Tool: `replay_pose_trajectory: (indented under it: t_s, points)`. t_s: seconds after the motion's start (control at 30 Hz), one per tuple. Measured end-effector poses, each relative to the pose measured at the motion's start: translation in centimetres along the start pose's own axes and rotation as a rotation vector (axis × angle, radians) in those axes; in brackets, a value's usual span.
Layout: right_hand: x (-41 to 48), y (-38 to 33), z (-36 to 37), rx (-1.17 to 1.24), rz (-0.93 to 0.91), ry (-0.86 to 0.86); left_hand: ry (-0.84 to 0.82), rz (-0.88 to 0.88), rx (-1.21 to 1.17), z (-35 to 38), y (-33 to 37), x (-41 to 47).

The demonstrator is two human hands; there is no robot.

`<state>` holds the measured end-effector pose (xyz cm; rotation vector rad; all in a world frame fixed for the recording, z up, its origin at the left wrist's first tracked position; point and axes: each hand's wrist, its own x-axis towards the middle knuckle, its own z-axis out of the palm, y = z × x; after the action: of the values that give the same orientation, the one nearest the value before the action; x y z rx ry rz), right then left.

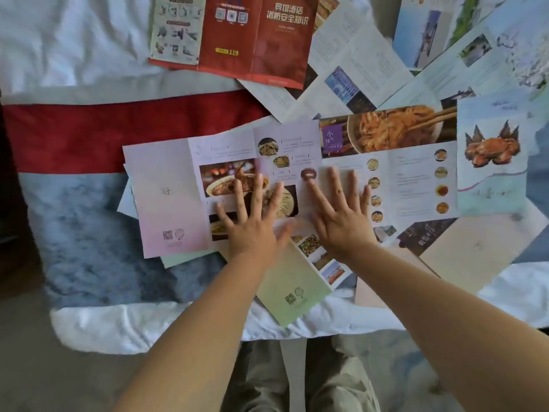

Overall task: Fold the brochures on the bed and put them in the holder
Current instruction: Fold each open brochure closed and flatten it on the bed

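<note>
Brochure point(166, 185), seemingly flat, under left hand point(252, 217)

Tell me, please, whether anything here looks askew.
Nothing looks damaged, but the brochures lie overlapping at odd angles on the bed; a green brochure sits tilted near its front edge, partly under the ones the left hand and right hand press.

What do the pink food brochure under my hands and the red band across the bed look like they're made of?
Pink food brochure: thin printed paper, probably lightly coated; straight fold creases, flat panels.
Red band: fabric, seemingly velvety and matte; soft uneven shading, no glare.
</note>
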<state>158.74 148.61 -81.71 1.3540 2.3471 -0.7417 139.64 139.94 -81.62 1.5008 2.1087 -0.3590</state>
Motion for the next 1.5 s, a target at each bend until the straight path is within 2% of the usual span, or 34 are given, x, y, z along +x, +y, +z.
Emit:
replay_pose_trajectory:
  t_s: [0.13,0.27,0.43,0.57,0.7,0.9,1.07,1.37,1.5]
  points:
    - [0.9,-4.4,1.6,-0.024,-0.089,0.010,0.003,-0.090,-0.043,1.7,-2.6,-2.3]
    - [-0.3,-5.7,3.5,-0.044,-0.096,0.046,0.019,-0.016,0.016,2.7,-6.4,-3.9]
    - [-0.5,-5.8,4.9,-0.109,-0.094,0.118,0.157,-0.090,0.027,2.8,-13.0,-4.7]
    - [-0.9,-6.1,5.2,-0.173,-0.163,0.175,0.216,-0.126,-0.007,3.8,-16.4,-6.1]
    - [-0.4,-7.3,4.9,-0.231,-0.236,0.198,0.290,-0.120,-0.043,4.9,-17.4,-6.4]
    - [2.8,-13.0,5.0,-0.225,-0.338,0.267,0.373,-0.093,-0.051,5.5,-18.0,-5.5]
    - [4.3,-14.9,6.2,-0.233,-0.284,0.303,0.458,-0.288,-0.131,5.2,-19.2,-4.2]
    - [5.2,-14.6,7.7,-0.284,-0.302,0.343,0.549,-0.284,-0.174,6.2,-18.9,-3.7]
    - [5.2,-14.7,7.8,-0.288,-0.304,0.336,0.541,-0.274,-0.217,6.0,-18.5,-4.2]
